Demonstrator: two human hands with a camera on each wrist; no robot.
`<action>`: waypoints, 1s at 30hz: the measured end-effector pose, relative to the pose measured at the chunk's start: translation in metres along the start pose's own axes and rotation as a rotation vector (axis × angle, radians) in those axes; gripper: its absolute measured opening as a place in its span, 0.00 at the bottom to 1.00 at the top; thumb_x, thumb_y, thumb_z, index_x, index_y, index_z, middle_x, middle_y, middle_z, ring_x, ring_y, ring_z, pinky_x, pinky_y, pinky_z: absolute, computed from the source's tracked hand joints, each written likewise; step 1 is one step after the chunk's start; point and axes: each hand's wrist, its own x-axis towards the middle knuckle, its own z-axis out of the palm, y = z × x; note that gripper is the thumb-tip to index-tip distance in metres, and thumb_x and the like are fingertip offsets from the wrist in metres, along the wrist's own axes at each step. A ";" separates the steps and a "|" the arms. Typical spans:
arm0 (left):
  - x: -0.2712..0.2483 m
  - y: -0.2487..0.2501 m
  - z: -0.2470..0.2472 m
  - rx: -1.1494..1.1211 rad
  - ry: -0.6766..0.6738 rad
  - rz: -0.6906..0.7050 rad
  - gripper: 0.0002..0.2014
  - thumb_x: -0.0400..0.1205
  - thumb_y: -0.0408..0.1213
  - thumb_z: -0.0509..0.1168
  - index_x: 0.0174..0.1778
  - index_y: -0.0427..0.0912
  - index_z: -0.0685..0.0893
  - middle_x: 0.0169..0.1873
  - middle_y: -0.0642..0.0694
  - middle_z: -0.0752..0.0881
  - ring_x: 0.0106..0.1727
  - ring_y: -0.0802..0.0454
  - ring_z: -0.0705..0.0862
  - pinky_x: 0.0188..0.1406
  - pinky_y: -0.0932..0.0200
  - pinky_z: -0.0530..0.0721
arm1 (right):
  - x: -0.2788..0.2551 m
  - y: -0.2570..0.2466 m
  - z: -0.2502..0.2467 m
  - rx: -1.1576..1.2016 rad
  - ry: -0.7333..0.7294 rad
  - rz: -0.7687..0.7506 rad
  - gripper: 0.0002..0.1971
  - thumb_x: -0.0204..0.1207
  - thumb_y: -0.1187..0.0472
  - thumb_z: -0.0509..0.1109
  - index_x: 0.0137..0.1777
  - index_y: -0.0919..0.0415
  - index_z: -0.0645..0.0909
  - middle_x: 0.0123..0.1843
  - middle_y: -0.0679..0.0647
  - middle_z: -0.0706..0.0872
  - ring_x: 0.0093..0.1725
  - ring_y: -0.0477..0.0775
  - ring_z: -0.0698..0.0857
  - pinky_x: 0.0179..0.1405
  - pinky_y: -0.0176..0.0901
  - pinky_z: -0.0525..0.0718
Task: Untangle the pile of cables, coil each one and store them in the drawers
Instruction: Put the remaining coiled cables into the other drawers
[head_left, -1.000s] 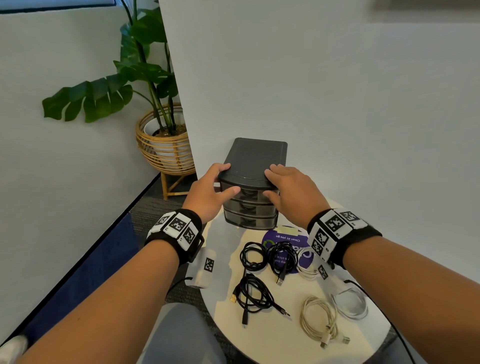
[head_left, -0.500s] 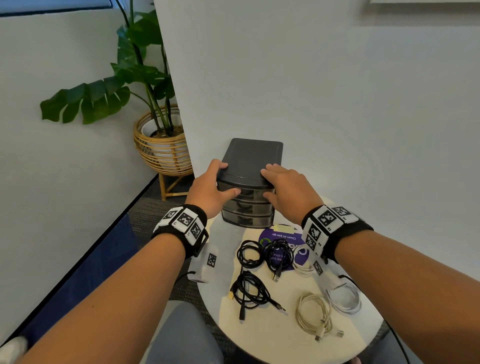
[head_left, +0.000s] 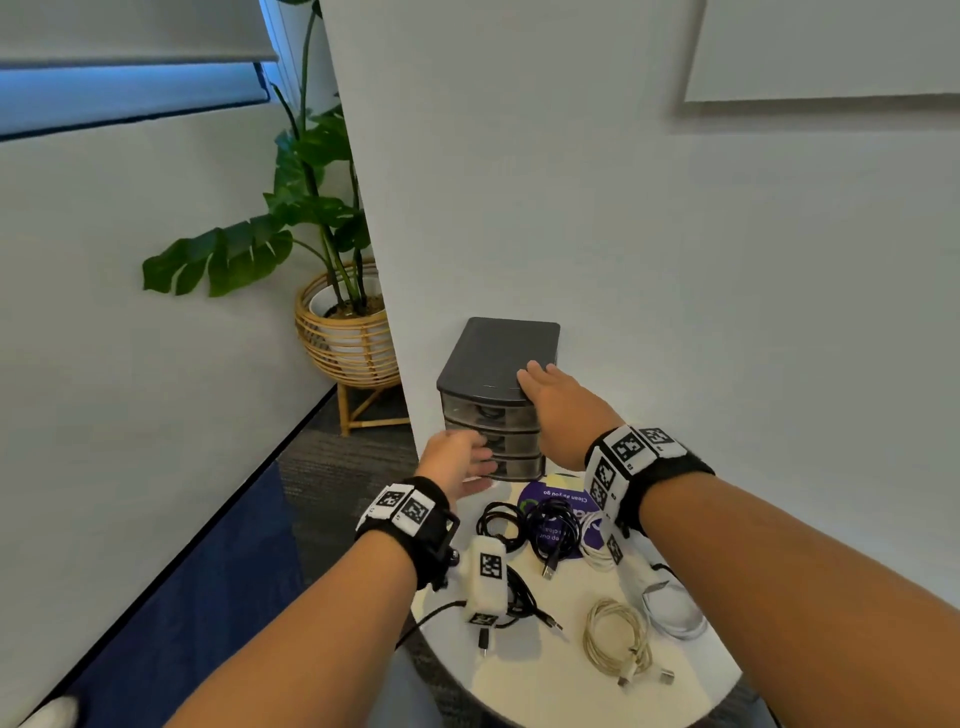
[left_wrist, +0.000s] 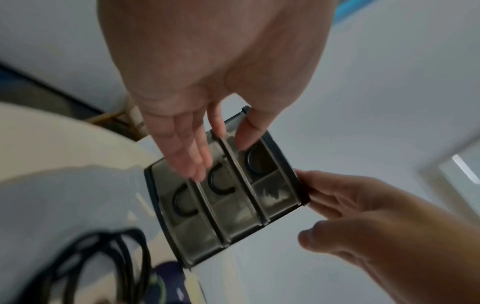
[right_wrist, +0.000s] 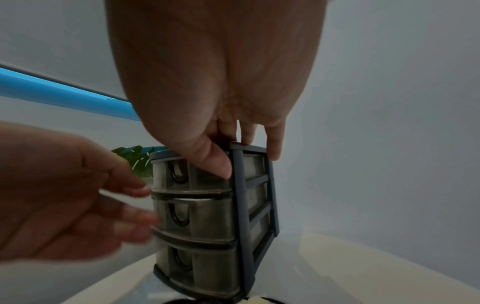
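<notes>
A dark grey drawer unit (head_left: 493, 358) with three smoky drawers, all pushed in, stands at the back of the round white table (head_left: 545, 691) against the wall. My right hand (head_left: 558, 405) grips its top front right corner, with the thumb (right_wrist: 215, 164) on the top drawer's front and the fingers over the lid. My left hand (head_left: 467, 460) hovers open with straight fingers (left_wrist: 192, 164) just in front of the middle and bottom drawers. Several coiled cables lie on the table: black ones (head_left: 553, 525), a beige one (head_left: 618, 639) and a white one (head_left: 672, 608).
A white wall rises right behind the drawer unit. A purple round sticker (head_left: 566, 501) lies under the black cables. Left of the table, a potted plant (head_left: 311, 218) in a wicker stand (head_left: 343, 332) sits on the dark carpet.
My left hand let go of the unit's top left corner and dropped in front of the drawers. My right hand stayed on the top. The head view tilted upward.
</notes>
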 end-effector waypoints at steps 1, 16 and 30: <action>0.000 -0.001 0.005 -0.074 0.004 -0.025 0.09 0.90 0.33 0.60 0.62 0.35 0.80 0.60 0.34 0.88 0.51 0.43 0.89 0.43 0.50 0.89 | 0.002 0.001 0.000 -0.001 -0.013 0.000 0.42 0.79 0.70 0.70 0.89 0.59 0.52 0.90 0.54 0.53 0.89 0.60 0.53 0.82 0.61 0.70; 0.009 -0.008 0.028 -0.305 0.199 -0.155 0.06 0.86 0.30 0.62 0.54 0.37 0.84 0.37 0.43 0.86 0.36 0.52 0.83 0.33 0.59 0.79 | 0.011 0.010 0.006 0.041 0.019 -0.036 0.38 0.78 0.70 0.71 0.86 0.58 0.60 0.87 0.53 0.61 0.85 0.59 0.63 0.77 0.58 0.76; 0.010 -0.021 -0.003 -0.077 0.190 -0.062 0.25 0.77 0.30 0.73 0.72 0.38 0.79 0.40 0.44 0.85 0.28 0.56 0.79 0.18 0.63 0.77 | 0.009 0.009 0.000 0.035 -0.014 -0.019 0.36 0.81 0.69 0.68 0.87 0.58 0.59 0.88 0.54 0.60 0.88 0.62 0.58 0.80 0.61 0.73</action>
